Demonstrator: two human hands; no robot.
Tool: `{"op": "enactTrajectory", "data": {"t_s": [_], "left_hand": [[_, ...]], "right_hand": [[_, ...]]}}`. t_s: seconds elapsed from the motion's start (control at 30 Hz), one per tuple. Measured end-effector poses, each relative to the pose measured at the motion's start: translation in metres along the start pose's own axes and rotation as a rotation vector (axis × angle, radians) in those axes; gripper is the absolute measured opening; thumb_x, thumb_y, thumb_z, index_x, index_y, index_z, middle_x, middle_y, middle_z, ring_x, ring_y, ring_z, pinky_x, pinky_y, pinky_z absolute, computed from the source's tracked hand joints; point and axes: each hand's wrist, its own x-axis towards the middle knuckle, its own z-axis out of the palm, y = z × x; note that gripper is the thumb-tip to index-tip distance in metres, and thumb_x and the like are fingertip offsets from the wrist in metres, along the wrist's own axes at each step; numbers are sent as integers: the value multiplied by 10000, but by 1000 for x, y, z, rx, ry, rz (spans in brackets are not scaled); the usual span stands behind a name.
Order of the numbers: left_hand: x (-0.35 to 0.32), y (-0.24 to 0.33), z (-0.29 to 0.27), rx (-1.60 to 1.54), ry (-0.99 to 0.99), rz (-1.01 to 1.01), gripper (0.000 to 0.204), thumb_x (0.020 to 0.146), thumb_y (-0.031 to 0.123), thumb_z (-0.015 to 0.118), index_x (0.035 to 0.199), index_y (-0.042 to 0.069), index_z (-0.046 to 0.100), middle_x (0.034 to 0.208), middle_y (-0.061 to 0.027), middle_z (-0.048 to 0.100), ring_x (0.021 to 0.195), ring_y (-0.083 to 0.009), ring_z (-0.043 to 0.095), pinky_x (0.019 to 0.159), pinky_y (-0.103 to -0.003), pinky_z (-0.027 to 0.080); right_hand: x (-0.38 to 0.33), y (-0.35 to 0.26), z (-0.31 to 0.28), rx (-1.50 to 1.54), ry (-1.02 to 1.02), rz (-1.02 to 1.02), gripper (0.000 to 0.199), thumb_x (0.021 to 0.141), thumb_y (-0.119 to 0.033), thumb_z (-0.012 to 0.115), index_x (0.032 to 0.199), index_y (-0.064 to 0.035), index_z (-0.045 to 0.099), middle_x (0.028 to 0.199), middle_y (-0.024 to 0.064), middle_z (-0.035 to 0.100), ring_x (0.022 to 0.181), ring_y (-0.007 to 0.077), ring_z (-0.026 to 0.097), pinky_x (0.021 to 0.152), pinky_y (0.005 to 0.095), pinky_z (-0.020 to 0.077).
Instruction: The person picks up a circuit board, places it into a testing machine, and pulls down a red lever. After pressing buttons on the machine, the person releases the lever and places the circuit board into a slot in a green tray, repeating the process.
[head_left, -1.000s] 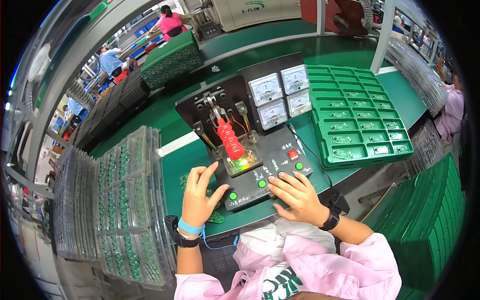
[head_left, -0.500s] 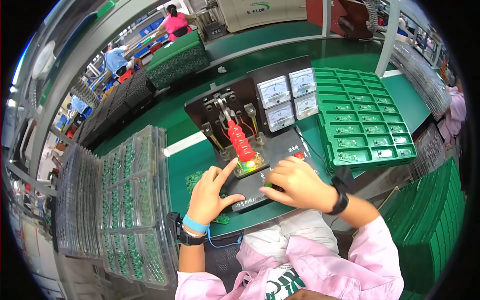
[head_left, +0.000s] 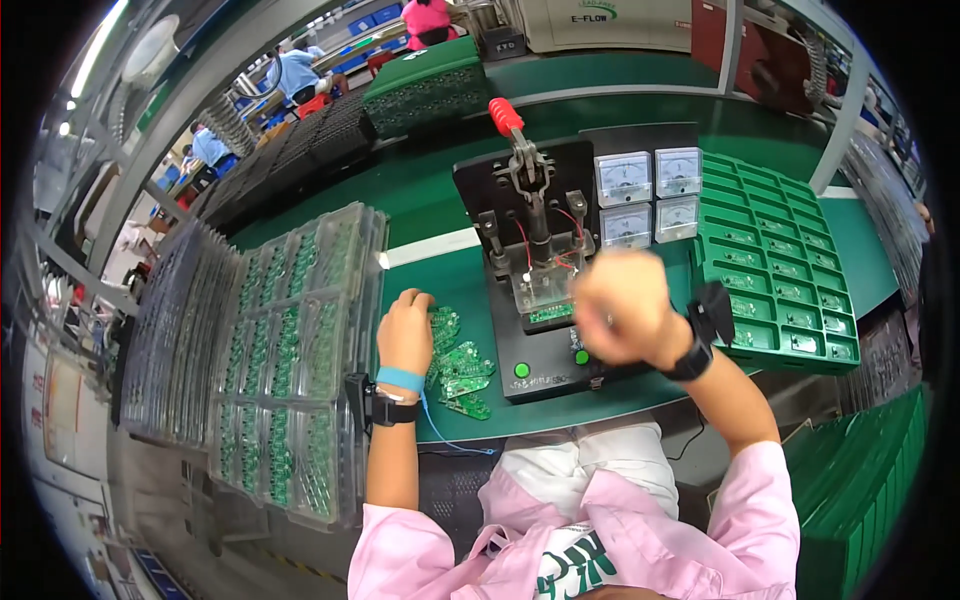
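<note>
My left hand (head_left: 405,338) is at the left edge of a loose pile of green circuit boards (head_left: 462,372). Its fingers are bent and close together, and what lies under the tips is hidden. My right hand (head_left: 622,308), curled and smeared by motion, hovers over the right side of a black test fixture (head_left: 545,372). Whether it holds anything does not show. The fixture's toggle clamp has its red handle (head_left: 506,117) pointing up. Under the clear pressing plate (head_left: 541,290) sits a green circuit board (head_left: 551,314). Green buttons (head_left: 522,370) are on the fixture's front.
Panel meters (head_left: 625,178) stand behind the fixture. At right is a green compartment tray (head_left: 775,343) with boards in it. Clear trays of boards (head_left: 283,370) stand upright at left. A blue cord (head_left: 445,436) runs from my left wristband. People work far behind.
The red clamp handle has swung up from its lowered position. My left hand has left the fixture for the board pile. My right hand has lifted off the fixture's front.
</note>
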Motion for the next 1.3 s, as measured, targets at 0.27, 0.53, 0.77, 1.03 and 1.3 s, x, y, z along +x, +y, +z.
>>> {"op": "enactTrajectory", "data": {"t_s": [0.27, 0.53, 0.77, 1.03, 1.3], "left_hand": [[6, 2, 10, -150, -132, 69, 196, 811, -6, 609, 992, 29, 676, 1078, -133, 664, 982, -360, 627, 826, -425, 507], [3, 11, 15, -17, -138, 52, 214, 875, 53, 563, 1054, 44, 680, 996, -193, 677, 957, -376, 634, 802, -428, 504], [-8, 36, -12, -165, 220, 348, 277, 847, -72, 552, 1103, -9, 636, 1048, -200, 672, 924, -372, 658, 781, -437, 525], [-2, 126, -5, -196, 149, 720, 392, 800, -106, 540, 1177, -37, 618, 1096, -195, 672, 1054, -361, 639, 841, -421, 530], [5, 152, 1, -194, -96, 493, 389, 858, -82, 498, 1239, -47, 571, 1220, -221, 612, 1107, -375, 601, 930, -430, 488]], "right_hand": [[-36, -14, 19, -426, -615, 183, 197, 764, -85, 609, 938, 4, 638, 524, 37, 554, 445, 195, 587, 430, 327, 442], [-40, -21, 11, -285, -530, 161, 139, 734, -86, 632, 854, -23, 601, 587, 54, 564, 499, 236, 616, 444, 357, 460], [-119, 13, -159, -466, -103, 579, 138, 708, -28, 648, 833, -48, 592, 804, 113, 554, 753, 273, 605, 637, 373, 485], [-276, 51, -301, -1027, -303, 1183, 181, 871, -171, 616, 1003, -62, 674, 1127, 105, 629, 1014, 274, 594, 886, 451, 468], [-247, 46, -288, -939, -463, 1450, 346, 968, -353, 522, 1163, -98, 653, 1359, 112, 537, 1295, 294, 438, 1036, 640, 294]]}}
